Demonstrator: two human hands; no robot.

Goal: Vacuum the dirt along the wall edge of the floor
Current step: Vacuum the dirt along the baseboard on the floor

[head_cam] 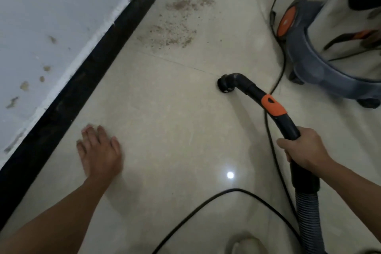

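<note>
Right hand [303,150], lower right: clasps wand [274,107]. Extends up-left from hand, axis diagonal, nozzle [224,84] toward dirt [171,35], upper centre.

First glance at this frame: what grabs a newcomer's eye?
The brown dirt scattered on the pale floor near the black skirting, upper centre, not yet reached. The right hand grips the hose handle, its nozzle low at mid-frame, short of the dirt. The left hand is spread open at lower left; the vacuum canister stands upper right.
</note>
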